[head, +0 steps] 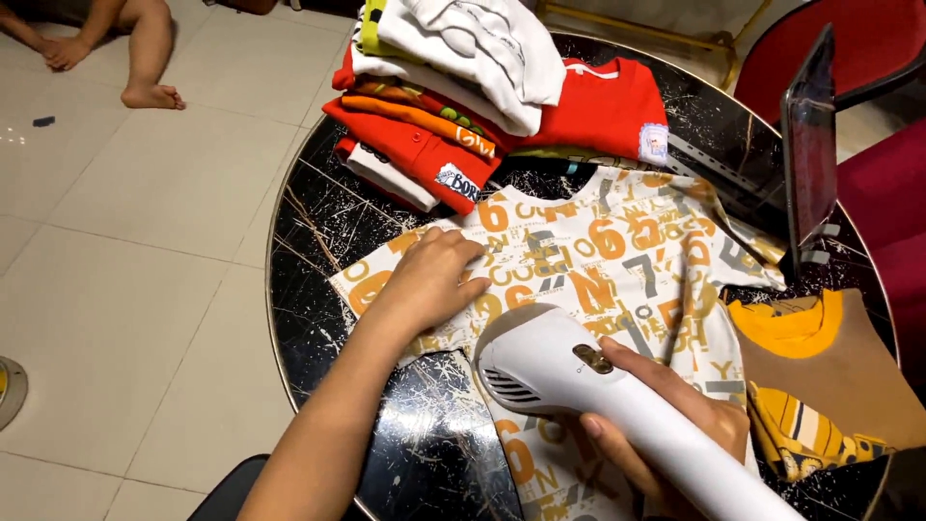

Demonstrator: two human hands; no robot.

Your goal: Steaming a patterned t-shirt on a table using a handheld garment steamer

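Room: pale tiled floor [125,251]; another person's bare legs [145,48] rest on it at far upper left, well apart from the work.
Bench: round black top [318,222] with white crackle lines, carrying all the clothes.
Shirt: white shirt [588,260] printed with orange and grey shapes, spread flat across the middle of the bench, its lower part running under the steamer.
Left hand: left hand [429,275] lies palm down on the shirt's left sleeve area, fingers [458,246] spread flat, gripping nothing, pressing the cloth.
Right hand: right hand [656,425] is wrapped round the handle of the white steamer [550,367], fingers closed on it, thumb near the button; the head sits on the shirt just beside the left hand.
Stack: folded clothes [453,87], red, orange and white, piled at the bench's far edge.
Other cloth: brown and yellow garment [820,367] at right, touching the shirt's edge.
Stand: a dark tablet on a stand [810,145] upright at right.
Containers: none in view; nothing is held in a box, basket or tray.
Risk: the steamer head is close to the left fingers, so hot steam or the plate could likely scald them; lingering in one spot might mark the print; the stack sits near the rim and could slide off if nudged.
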